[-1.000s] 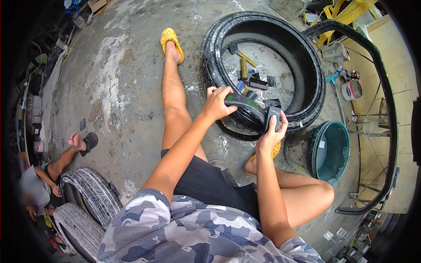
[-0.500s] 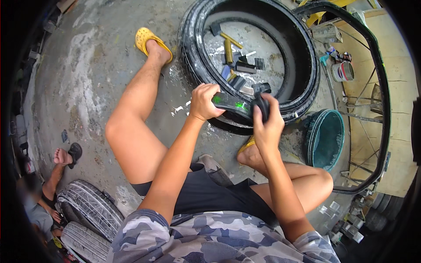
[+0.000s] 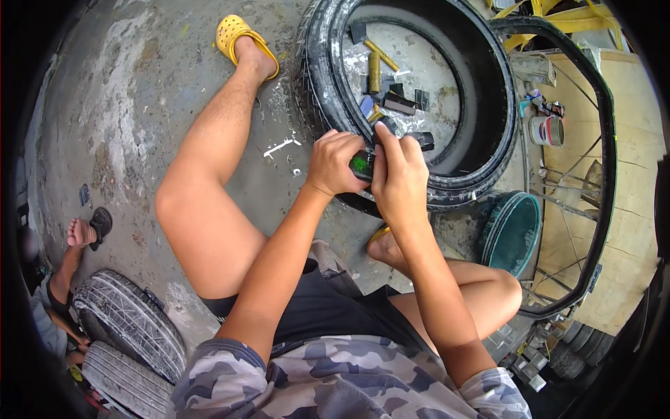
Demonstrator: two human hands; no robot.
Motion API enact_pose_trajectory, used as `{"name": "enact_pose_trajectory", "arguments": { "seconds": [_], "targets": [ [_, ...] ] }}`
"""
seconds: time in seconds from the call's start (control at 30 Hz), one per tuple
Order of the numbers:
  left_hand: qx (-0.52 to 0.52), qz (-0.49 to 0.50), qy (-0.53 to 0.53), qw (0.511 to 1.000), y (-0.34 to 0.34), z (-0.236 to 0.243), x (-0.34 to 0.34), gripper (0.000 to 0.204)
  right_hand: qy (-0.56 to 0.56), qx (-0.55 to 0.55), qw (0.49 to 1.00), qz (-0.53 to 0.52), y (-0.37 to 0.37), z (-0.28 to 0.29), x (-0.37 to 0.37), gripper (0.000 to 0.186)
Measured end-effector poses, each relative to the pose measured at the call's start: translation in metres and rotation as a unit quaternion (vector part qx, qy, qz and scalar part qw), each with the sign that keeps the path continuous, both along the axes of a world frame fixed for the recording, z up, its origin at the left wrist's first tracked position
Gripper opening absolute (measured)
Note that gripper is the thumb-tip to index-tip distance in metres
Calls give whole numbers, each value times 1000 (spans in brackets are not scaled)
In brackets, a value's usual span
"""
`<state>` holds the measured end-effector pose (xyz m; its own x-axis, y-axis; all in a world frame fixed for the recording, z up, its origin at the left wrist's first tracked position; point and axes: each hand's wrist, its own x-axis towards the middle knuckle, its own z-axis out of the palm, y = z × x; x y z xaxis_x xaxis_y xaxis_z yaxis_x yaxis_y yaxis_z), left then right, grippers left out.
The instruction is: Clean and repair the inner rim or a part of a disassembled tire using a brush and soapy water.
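Tube [image 3: 362, 165], black with a green patch, clamped between left hand [image 3: 335, 163] and right hand [image 3: 399, 176], over a tyre [image 3: 328, 84] ringing loose tools [image 3: 380, 80]; teal basin [image 3: 511, 230] nearby.

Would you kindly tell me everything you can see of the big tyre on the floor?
The tyre is black rubber with knobbly tread and lies flat on the concrete floor. Small tools and dark blocks lie inside its ring. Its near wall is partly hidden by both hands, left hand and right hand, which grip a small dark object with a green spot above it.
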<state>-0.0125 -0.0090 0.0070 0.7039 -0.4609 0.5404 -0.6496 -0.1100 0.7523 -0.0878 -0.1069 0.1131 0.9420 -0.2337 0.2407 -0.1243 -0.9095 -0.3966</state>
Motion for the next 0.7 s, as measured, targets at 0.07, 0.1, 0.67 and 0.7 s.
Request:
{"name": "enact_pose_trajectory", "arguments": {
  "seconds": [0.07,0.1,0.67,0.7],
  "targets": [
    [11,-6,8,1000,5,-2,-2,37,-8,24,999,-21,1,5,-21,39],
    [4,-13,7,1000,5,-1,-2,38,-7,20,999,-46,-4,11,-40,40],
    [18,-17,9,1000,5,5,-3,47,-28,60,997,-30,-25,18,-68,38],
    [23,-19,7,1000,4,1,-3,47,-11,59,998,1,-19,17,-45,39]
  ]
}}
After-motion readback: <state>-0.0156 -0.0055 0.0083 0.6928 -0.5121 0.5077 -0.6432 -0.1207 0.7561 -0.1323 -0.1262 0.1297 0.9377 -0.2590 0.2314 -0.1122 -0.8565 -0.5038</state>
